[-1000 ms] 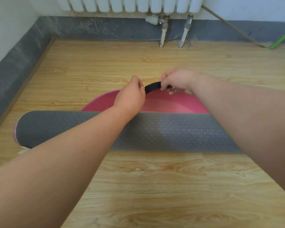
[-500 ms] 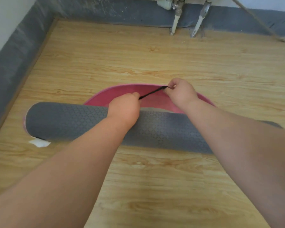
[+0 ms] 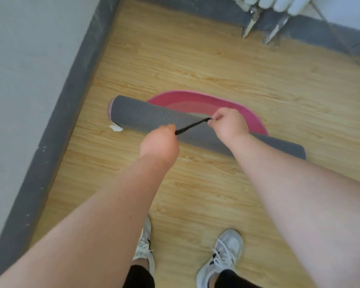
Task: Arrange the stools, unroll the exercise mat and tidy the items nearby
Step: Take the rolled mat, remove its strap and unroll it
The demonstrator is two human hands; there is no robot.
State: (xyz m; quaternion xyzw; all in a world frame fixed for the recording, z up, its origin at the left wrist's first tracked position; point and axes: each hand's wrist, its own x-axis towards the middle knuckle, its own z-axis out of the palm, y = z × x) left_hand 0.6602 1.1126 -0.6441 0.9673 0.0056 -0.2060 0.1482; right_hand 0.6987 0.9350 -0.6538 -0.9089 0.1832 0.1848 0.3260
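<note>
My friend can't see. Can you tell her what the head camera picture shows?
The left hand and right hand pinch a black strap, pulled straight between them above a rolled grey exercise mat on the wooden floor. A pink round thing lies just beyond the mat, a radiator hangs on the far wall, and white sneakers show at the bottom.

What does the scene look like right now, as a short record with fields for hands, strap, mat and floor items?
left hand: pinches one end of the black strap
right hand: pinches the other end
black strap: stretched taut between both hands, above the mat
exercise mat: grey, rolled up, lying on the wooden floor
behind the mat: pink oval piece, flat on the floor
by the mat's left end: white paper scrap
</note>
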